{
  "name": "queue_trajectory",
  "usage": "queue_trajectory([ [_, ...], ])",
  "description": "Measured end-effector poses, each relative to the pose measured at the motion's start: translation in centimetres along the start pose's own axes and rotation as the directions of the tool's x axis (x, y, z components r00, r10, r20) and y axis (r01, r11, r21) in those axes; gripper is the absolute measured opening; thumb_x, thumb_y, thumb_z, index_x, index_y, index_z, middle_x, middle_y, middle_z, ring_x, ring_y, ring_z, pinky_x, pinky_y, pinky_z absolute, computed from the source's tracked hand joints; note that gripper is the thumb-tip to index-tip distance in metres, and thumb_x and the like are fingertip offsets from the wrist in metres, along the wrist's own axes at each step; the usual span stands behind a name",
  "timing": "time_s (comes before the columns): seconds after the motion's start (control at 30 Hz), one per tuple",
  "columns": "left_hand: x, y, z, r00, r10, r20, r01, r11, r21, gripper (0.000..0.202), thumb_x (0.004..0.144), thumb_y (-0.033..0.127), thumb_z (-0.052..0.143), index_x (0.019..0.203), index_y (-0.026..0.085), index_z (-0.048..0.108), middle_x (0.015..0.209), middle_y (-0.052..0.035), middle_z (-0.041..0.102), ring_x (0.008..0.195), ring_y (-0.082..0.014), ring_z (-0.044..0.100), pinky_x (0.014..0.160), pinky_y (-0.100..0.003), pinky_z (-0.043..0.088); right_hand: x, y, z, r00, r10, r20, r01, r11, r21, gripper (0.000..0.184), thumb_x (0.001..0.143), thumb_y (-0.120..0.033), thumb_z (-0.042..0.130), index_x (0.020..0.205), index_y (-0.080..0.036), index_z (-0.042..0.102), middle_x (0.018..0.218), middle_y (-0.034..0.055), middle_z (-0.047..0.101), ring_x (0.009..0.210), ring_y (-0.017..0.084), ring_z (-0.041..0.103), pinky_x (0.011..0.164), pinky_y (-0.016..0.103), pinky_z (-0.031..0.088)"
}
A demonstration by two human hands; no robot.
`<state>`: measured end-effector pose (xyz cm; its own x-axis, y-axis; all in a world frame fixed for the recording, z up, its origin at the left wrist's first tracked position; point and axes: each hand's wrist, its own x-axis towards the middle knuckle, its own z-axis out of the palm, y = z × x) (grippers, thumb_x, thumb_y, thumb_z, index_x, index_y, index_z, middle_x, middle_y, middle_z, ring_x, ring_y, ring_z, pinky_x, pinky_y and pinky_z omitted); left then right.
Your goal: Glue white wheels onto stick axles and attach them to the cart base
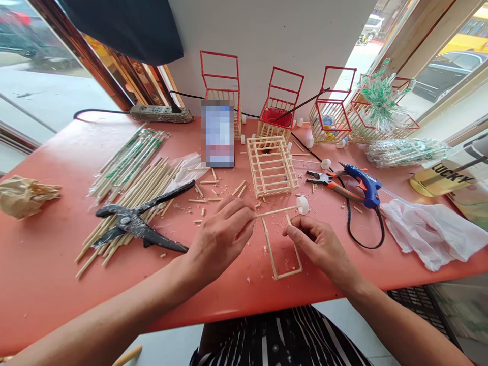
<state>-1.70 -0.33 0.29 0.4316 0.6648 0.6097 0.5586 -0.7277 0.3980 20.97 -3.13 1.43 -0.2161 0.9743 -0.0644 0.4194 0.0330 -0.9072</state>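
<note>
My left hand point(224, 234) pinches one end of a thin wooden stick point(280, 210). At the stick's far right end sits a white round wheel point(302, 205), like a bottle cap. Just below lies a narrow stick frame point(288, 275), with its closed end toward me. Against the frame's right side my right hand point(322, 246) is closed, thumb and finger on that stick. The held stick crosses close over the frame's upper ends; whether they touch I cannot tell. Beyond my hands stands a small slatted stick cart body point(272, 168).
Locking pliers point(141, 226) lie on bundled sticks point(125, 203) at left. A phone point(217, 134) stands behind. At right are cutting pliers point(335, 185), a blue glue gun point(364, 185) with its cord, and a white cloth point(434, 229). Red-trimmed stick carts point(282, 96) line the wall.
</note>
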Motion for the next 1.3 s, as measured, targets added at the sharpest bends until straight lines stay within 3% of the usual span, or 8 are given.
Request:
queue_trajectory([
  [0.7,-0.5,-0.2,-0.1,0.997,0.072,0.012,-0.073,0.996,0.05,0.016,0.096,0.004,0.055,0.09,0.018,0.06,0.097,-0.0064,0.068,0.093,-0.0186,0.06,0.084,-0.034,0.052,-0.1,0.4,0.1,1.0,-0.022,-0.006,0.022,1.0,-0.011,0.028,0.097,-0.042,0.056,0.086,-0.019,0.067,0.076,0.0013,0.06,0.067,0.013,0.052,0.061,0.026,0.042],
  [0.9,0.2,0.0,-0.5,0.995,0.088,-0.041,-0.086,0.994,0.064,0.016,0.096,0.005,0.055,0.091,0.019,0.061,0.094,-0.0054,0.069,0.09,-0.0182,0.061,0.083,-0.034,0.054,-0.1,0.5,0.3,1.0,-0.003,-0.027,0.003,1.0,0.02,0.029,0.096,-0.046,0.059,0.096,-0.019,0.068,0.089,0.0043,0.069,0.068,0.013,0.057,0.06,0.025,0.046],
  [1.0,0.3,0.1,-0.7,0.994,0.096,-0.058,-0.092,0.993,0.067,0.015,0.095,0.004,0.055,0.092,0.018,0.06,0.093,-0.0053,0.07,0.089,-0.018,0.061,0.083,-0.034,0.054,-0.1,0.5,0.4,0.999,0.003,0.033,-0.005,0.998,0.067,0.029,0.094,-0.047,0.063,0.101,-0.02,0.069,0.104,0.0081,0.075,0.085,0.017,0.069,0.073,0.028,0.054],
  [1.13,0.3,0.3,-0.9,0.993,0.102,-0.053,-0.099,0.993,0.063,0.015,0.095,0.004,0.056,0.093,0.018,0.06,0.094,-0.0062,0.069,0.09,-0.0183,0.061,0.085,-0.035,0.055,0.4,0.1,0.2,0.981,0.075,0.177,-0.108,0.977,0.185,0.041,0.09,-0.05,0.07,0.118,-0.02,0.069,0.116,0.0111,0.077,0.104,0.022,0.074,0.088,0.034,0.059],
  [1.3,0.2,0.4,-1.0,0.991,0.126,-0.053,-0.121,0.989,0.083,0.015,0.093,0.003,0.057,0.091,0.017,0.059,0.095,-0.0075,0.069,0.092,-0.0199,0.06,0.087,-0.036,0.055,1.1,-1.1,0.1,0.947,0.083,0.311,-0.153,0.966,0.209,0.043,0.089,-0.055,0.07,0.115,-0.02,0.074,0.111,0.0107,0.08,0.108,0.025,0.074,0.097,0.04,0.057],
])
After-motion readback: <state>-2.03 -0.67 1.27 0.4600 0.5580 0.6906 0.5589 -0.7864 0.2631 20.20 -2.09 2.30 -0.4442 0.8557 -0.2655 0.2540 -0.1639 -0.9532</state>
